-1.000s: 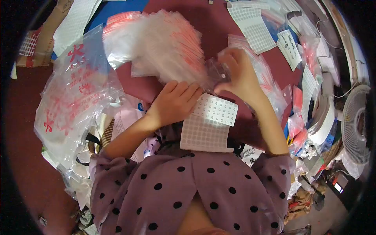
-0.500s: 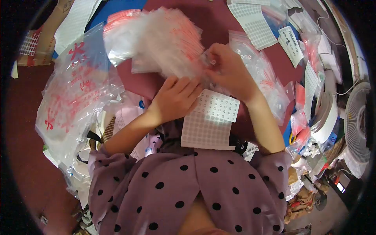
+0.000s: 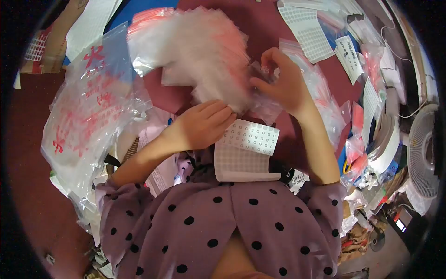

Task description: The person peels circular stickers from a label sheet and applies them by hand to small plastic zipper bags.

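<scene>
Right hand: thumb and forefinger pinched shut on 1 small clear bag. Left hand: flat, unclenched, fingertips on sticker sheet. Bag pile crowds the pinch's left edge.

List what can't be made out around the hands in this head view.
- Head view: contents of the small clear bag, partly covered by the right hand.
- Head view: print on the sticker sheet, too small; the left hand covers one corner.
- Head view: single bags in the bag pile, blurred.
</scene>
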The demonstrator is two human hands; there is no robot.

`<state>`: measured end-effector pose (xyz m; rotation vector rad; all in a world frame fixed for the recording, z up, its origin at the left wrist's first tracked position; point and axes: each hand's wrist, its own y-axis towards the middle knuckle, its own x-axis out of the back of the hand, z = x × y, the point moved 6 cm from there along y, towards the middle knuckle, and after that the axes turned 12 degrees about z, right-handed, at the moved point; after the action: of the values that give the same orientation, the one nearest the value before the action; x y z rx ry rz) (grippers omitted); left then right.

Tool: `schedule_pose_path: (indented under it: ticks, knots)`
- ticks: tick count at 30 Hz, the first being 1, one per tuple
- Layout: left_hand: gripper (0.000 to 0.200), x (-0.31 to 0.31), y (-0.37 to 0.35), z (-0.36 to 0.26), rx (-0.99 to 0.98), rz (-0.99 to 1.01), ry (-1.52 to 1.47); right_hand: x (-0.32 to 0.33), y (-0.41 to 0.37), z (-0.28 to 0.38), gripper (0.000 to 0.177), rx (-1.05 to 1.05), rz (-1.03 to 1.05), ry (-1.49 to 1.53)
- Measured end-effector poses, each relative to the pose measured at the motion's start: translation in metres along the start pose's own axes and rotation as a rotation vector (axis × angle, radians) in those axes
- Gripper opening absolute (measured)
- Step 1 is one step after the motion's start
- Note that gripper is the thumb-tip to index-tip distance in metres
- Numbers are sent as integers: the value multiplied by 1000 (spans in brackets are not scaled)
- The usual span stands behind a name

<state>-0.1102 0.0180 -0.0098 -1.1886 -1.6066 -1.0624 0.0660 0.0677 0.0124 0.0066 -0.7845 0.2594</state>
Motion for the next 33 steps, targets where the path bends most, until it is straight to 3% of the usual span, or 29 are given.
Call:
schedule_pose_path:
  ticks: [4,7,10,13,15,16,19,21,23,27,33]
  knots:
    - [39,-9,-4,-4,25,-34,84,-9,-4,-2,49,-160,21,-27]
    - [42,-16,-2,-6,114,-46,76,-1,-9,-15,50,-170,65,-304]
    - [42,-13,8,-7,187,-79,101,8,-12,-5,52,-3,54,-368]
    - [40,-13,11,-8,201,-114,143,10,-17,16,47,-41,88,-252]
    - [40,-14,11,-9,200,-104,153,-7,-14,21,41,-114,156,161]
    - [40,-14,10,-10,192,-111,158,-15,-11,20,41,-115,155,163]
    - [43,-17,6,-9,170,-84,126,-36,-3,16,35,-125,199,-88]
    - [45,-15,-1,-6,158,-53,86,-29,-1,19,35,-198,94,-418]
    - [39,-3,-15,-7,51,-82,148,-21,0,19,37,-174,40,-476]
    - [38,-9,-25,3,62,-70,93,-9,7,22,39,-49,-65,-585]
    - [40,-11,30,-4,296,3,-43,12,23,10,30,35,-67,-747]
